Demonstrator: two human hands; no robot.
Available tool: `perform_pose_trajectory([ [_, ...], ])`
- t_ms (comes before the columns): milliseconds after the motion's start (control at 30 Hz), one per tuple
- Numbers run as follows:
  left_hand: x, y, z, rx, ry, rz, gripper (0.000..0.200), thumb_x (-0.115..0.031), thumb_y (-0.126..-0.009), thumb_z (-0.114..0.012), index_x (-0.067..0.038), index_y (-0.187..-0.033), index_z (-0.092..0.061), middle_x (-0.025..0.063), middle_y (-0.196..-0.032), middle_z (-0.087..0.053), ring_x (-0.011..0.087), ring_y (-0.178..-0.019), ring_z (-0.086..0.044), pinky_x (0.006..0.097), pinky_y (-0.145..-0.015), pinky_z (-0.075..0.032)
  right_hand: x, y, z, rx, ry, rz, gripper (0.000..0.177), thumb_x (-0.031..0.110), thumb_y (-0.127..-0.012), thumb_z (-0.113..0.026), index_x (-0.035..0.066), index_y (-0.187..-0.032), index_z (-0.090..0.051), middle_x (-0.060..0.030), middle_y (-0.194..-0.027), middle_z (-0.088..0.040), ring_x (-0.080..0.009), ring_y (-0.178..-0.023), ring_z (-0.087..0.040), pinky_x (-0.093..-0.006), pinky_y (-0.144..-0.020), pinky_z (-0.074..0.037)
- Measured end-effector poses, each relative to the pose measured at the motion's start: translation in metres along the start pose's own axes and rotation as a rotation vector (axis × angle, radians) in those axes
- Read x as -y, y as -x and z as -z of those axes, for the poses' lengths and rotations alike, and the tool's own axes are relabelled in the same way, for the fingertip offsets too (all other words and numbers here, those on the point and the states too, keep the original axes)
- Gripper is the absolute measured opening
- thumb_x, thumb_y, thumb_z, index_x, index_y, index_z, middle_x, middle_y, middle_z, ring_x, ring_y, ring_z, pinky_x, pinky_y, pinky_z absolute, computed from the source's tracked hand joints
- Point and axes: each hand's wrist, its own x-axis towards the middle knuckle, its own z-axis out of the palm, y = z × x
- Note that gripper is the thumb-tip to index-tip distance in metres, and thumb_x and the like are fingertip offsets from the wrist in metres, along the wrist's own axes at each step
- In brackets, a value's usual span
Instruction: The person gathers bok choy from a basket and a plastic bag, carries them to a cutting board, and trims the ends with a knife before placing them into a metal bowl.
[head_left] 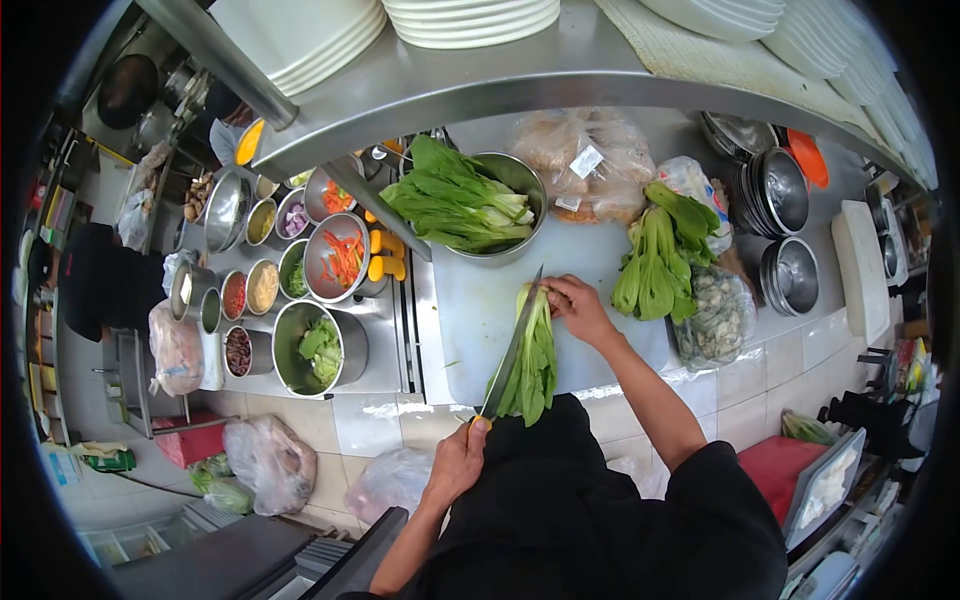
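My left hand (460, 457) is closed round the yellow handle of a long knife (512, 345), whose blade lies along a green leafy vegetable (533, 372). With my right hand (580, 309) I grip the stem end of that vegetable near the blade's tip, over the white cutting board (470, 300). Behind it, a steel bowl (527, 178) holds more leafy greens (450, 195). To the right of my right hand, further bunches of greens (655, 260) lie on the board's edge.
Steel containers of cut vegetables (340, 255) stand at the left. A steel shelf (480, 90) with stacked white plates overhangs the back. Bagged food (580, 160) and nested steel bowls (785, 195) are behind and right. A person in black (95, 280) stands far left.
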Motion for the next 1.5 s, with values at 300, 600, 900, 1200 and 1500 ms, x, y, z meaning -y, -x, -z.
perform_pose_trajectory([
  [300, 0.001, -0.005, 0.000, -0.025, -0.065, -0.013, 0.055, -0.046, -0.102, -0.039, 0.003, -0.100, -0.065, 0.0253, -0.077, -0.065, 0.0462, -0.080, -0.064, 0.0502, -0.074, -0.049, 0.004, -0.004, -0.017, -0.169, 0.698, 0.223, 0.022, 0.002, -0.089, -0.054, 0.002, -0.110, -0.056, -0.0192, -0.103, -0.058, -0.0446, -0.087, -0.060, -0.0488, -0.077, -0.050],
  [600, 0.001, -0.005, 0.005, -0.016, -0.028, -0.029, 0.057, -0.048, -0.101, -0.040, 0.004, -0.092, -0.062, 0.0294, -0.078, -0.063, 0.0509, -0.082, -0.061, 0.0521, -0.075, -0.047, 0.002, -0.019, 0.006, -0.138, 0.370, -0.029, 0.016, -0.001, -0.092, -0.047, -0.002, -0.103, -0.059, -0.0142, -0.080, -0.062, -0.0280, -0.069, -0.062, -0.0393, -0.064, -0.051],
  [900, 0.003, -0.006, 0.001, -0.039, -0.060, -0.079, 0.059, -0.048, -0.101, -0.042, 0.005, -0.087, -0.062, 0.0266, -0.075, -0.063, 0.0467, -0.078, -0.062, 0.0493, -0.072, -0.048, 0.004, -0.006, 0.030, -0.329, -0.688, -0.250, 0.013, 0.005, -0.098, -0.052, 0.001, -0.108, -0.060, -0.0050, -0.078, -0.059, -0.0114, -0.062, -0.054, -0.0249, -0.053, -0.045],
  [1200, -0.005, -0.008, 0.007, 0.040, -0.050, -0.052, 0.059, -0.049, -0.101, -0.040, 0.006, -0.102, -0.060, 0.0307, -0.086, -0.065, 0.0503, -0.091, -0.061, 0.0540, -0.082, -0.048, 0.139, -0.036, -0.140, -0.001, -0.309, 0.226, 0.014, 0.014, -0.099, -0.057, 0.005, -0.110, -0.059, -0.0022, -0.086, -0.062, -0.0087, -0.070, -0.060, -0.0219, -0.057, -0.048],
  [1500, 0.015, -0.015, -0.003, -0.016, -0.018, -0.144, 0.057, -0.049, -0.101, -0.039, 0.005, -0.098, -0.059, 0.0348, -0.087, -0.063, 0.0538, -0.091, -0.059, 0.0589, -0.080, -0.046, 0.151, -0.051, -0.279, 0.295, 0.294, 0.669, 0.040, 0.017, -0.079, -0.074, 0.005, -0.116, -0.064, -0.0263, -0.141, -0.046, -0.0469, -0.140, -0.028, -0.0511, -0.115, -0.026],
])
